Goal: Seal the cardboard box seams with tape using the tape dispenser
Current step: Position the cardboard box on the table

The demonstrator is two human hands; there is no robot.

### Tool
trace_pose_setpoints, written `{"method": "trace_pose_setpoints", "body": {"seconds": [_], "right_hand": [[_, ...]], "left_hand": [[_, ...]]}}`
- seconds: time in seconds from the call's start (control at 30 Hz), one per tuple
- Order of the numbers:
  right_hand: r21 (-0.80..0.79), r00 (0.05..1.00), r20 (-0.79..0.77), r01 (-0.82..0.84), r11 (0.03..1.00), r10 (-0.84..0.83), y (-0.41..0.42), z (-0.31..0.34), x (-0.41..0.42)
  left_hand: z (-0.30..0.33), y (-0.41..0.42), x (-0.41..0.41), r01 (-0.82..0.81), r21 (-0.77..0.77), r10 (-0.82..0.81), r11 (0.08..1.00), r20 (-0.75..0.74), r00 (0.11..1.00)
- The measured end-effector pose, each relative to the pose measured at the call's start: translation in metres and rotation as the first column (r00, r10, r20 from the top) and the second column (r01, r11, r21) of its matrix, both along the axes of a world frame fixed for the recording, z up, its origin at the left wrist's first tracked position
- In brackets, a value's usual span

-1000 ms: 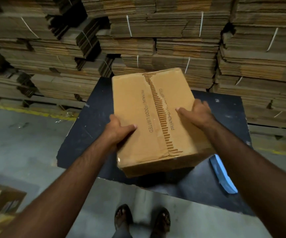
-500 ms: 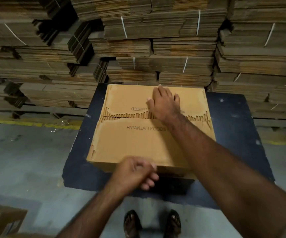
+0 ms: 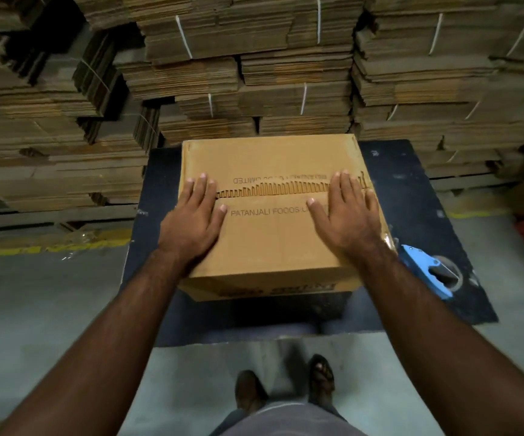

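Note:
A brown cardboard box (image 3: 270,240) sits on a dark table (image 3: 411,196), its top flaps closed. The centre seam (image 3: 273,194) runs left to right, with torn paper along it that bares the corrugation. My left hand (image 3: 193,218) lies flat on the left end of the top, fingers spread across the seam. At the right end my right hand (image 3: 347,215) rests flat in the same way. Neither hand holds anything. A blue tape dispenser (image 3: 427,270) lies on the table just right of the box, beside my right forearm.
Tall stacks of flattened, strapped cardboard (image 3: 254,64) stand close behind the table and to both sides. A yellow line (image 3: 34,247) marks the grey concrete floor at the left. My feet in sandals (image 3: 285,388) are just in front of the table's near edge.
I turned the box from a tilted hold to flat on the table, its seam now crosswise. My left hand rose from the front edge to the top; my right slid rightwards.

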State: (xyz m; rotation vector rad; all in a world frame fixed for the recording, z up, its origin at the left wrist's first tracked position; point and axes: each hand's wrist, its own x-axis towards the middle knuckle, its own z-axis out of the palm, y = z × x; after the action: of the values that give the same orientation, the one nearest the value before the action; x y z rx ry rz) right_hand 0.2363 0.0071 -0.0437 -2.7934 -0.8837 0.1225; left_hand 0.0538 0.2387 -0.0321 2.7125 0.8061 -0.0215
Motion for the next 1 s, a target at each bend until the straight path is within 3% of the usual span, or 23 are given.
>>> {"method": "trace_pose_setpoints", "body": {"seconds": [0.17,0.37,0.57,0.83,1.0], "right_hand": [[0.003,0.989,-0.068,0.134,0.991,-0.133,-0.042,0.003,0.017],[0.153,0.941,-0.259,0.264,0.952,-0.219,-0.069,0.008,0.036],[0.113,0.942,-0.306,0.179,0.977,-0.137,-0.081,0.013,0.034],[0.12,0.969,-0.243,0.065,0.991,-0.034,-0.083,0.009,0.04],[0.205,0.935,-0.31,-0.11,0.973,0.171,-0.115,0.009,0.074]], "left_hand": [[0.006,0.007,0.022,0.085,-0.075,-0.083,0.994,0.033,0.996],[-0.001,-0.013,0.015,-0.151,-0.255,0.187,0.955,0.124,0.975],[-0.005,-0.051,-0.015,-0.271,-0.199,0.293,0.942,0.094,0.952],[0.003,-0.054,-0.005,-0.317,-0.117,0.323,0.941,0.036,0.946],[0.011,-0.067,0.0,-0.364,-0.1,0.36,0.926,-0.057,0.931]]}}
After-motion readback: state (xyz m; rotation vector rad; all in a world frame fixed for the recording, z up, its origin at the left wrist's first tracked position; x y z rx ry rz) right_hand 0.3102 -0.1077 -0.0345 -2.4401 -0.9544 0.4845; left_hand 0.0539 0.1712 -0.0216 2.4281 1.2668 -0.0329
